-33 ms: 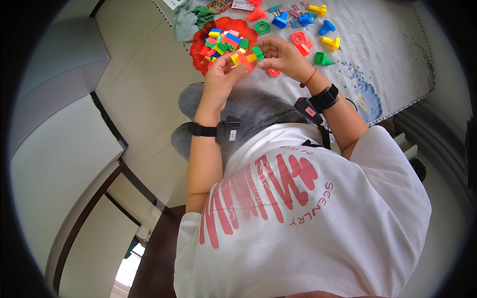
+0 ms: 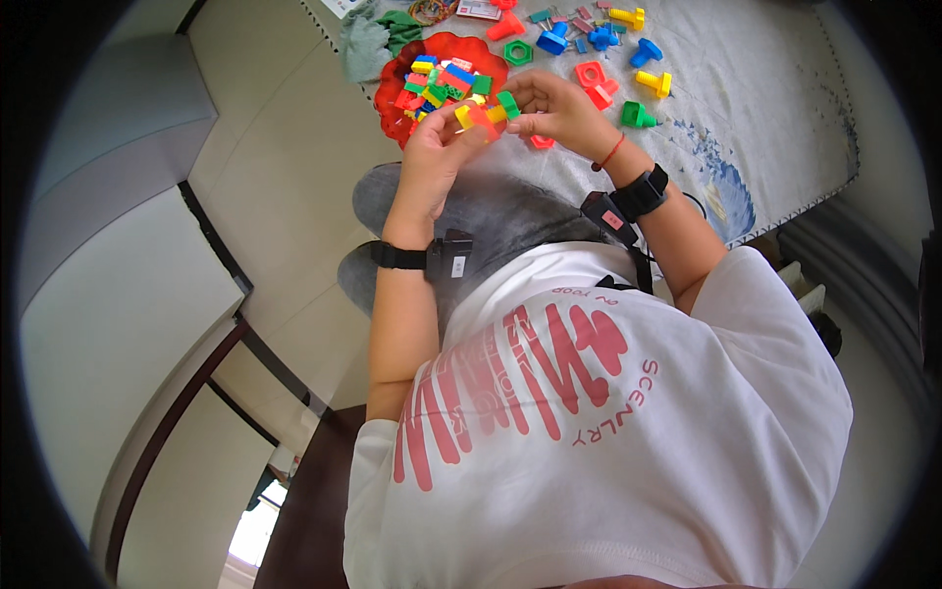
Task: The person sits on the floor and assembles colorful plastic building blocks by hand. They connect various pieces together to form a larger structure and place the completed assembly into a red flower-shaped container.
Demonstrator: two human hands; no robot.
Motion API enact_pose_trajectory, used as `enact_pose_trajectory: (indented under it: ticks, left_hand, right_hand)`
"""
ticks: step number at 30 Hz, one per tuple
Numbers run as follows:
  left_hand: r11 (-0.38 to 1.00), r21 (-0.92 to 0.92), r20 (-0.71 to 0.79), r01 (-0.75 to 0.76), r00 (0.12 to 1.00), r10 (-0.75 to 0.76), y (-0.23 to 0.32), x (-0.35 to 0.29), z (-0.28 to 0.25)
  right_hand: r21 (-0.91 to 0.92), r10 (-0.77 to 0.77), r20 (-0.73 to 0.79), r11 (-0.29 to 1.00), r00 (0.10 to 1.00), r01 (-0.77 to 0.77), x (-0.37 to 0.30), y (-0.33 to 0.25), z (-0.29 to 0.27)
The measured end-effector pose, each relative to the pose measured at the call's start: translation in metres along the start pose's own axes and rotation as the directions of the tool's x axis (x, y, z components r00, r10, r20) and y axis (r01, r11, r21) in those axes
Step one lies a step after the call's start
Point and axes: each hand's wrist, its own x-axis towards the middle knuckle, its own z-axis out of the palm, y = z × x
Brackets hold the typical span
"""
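My left hand [image 2: 436, 147] is closed on a yellow toy bolt [image 2: 497, 114], above the near edge of the red bowl. An orange-red piece [image 2: 481, 120], likely a nut, sits around the bolt near its head. At the shaft's other end is a green nut [image 2: 508, 105], with the thumb and fingers of my right hand [image 2: 561, 113] closed on it. The red scalloped bowl [image 2: 391, 123] holds several coloured building bricks [image 2: 453, 80]. Partly under my right hand, a red nut [image 2: 542, 143] lies on the cloth.
On the cloth-covered table [image 2: 785, 118] lie a green nut [image 2: 518, 53], blue bolts [image 2: 552, 39], yellow bolts [image 2: 654, 84], red nuts [image 2: 595, 84] and a green bolt [image 2: 638, 115]. Binder clips [image 2: 581, 26] lie at the back. Green cloth [image 2: 368, 49] lies beside the bowl.
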Motion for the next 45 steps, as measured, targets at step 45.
enact_pose_trajectory:
  ticks: [45]
  left_hand:
    - [0.97, 0.162, 0.053, -0.18, 0.983, 0.174, 0.004, -0.01, 0.013]
  right_hand:
    - [-0.314, 0.301, 0.067, 0.911, 0.951, -0.266, 0.0, -0.022, 0.0]
